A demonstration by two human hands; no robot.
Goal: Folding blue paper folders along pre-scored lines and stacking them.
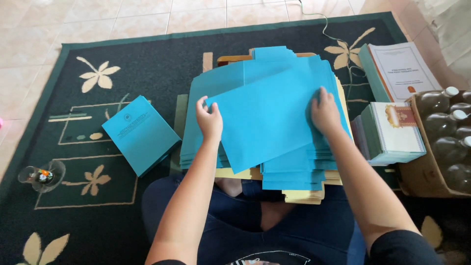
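A loose blue paper sheet (267, 122) lies tilted on top of a big pile of blue sheets (289, 169) spread over my lap and a low wooden board. My left hand (209, 119) pinches the sheet's upper left corner. My right hand (325, 113) presses flat on the sheet's right side, fingers together. Cream-coloured sheets (304, 195) stick out under the blue pile near my knees.
A bound blue booklet stack (141, 134) lies on the dark green rug (83, 216) to my left. A small glass dish (41, 175) sits further left. To the right are white-covered booklet stacks (396, 132), (403, 69) and a cardboard box of plastic bottles (449, 142).
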